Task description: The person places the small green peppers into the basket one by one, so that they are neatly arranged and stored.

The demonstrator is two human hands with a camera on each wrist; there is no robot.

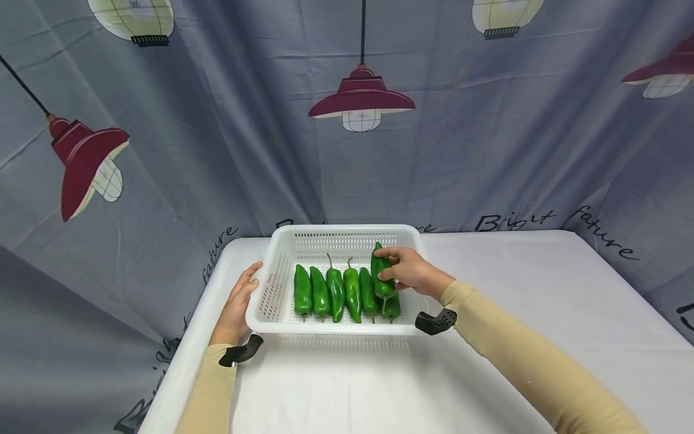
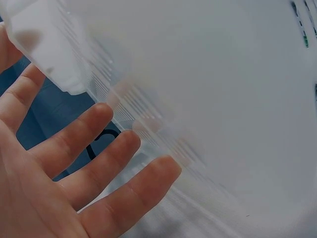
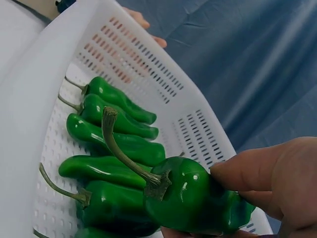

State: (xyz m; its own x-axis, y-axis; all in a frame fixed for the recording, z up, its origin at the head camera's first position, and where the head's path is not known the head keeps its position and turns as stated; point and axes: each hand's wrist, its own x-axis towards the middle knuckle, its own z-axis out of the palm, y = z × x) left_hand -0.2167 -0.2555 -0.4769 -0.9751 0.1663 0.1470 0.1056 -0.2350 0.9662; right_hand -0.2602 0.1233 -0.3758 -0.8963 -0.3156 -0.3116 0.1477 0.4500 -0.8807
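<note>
A white perforated plastic basket (image 1: 347, 329) stands on the table with several green peppers (image 1: 335, 292) lying side by side in a row inside it. My right hand (image 1: 413, 272) pinches one more green pepper (image 1: 385, 289) between thumb and fingers, at the right end of the row. In the right wrist view this held pepper (image 3: 181, 203) has its curved stem pointing toward the camera. Below it, another pepper (image 1: 391, 308) is partly hidden. At the basket's left side is my left hand (image 1: 235, 304); its fingers (image 2: 124, 153) are extended along the outer wall.
A white-covered table (image 1: 520, 289) lies under the basket and reaches to the right. Behind it hangs a grey-blue curtain (image 1: 260, 150) printed with lamps and lettering. A black band (image 1: 435, 322) sits at my right wrist, and another black band (image 1: 241, 351) at my left.
</note>
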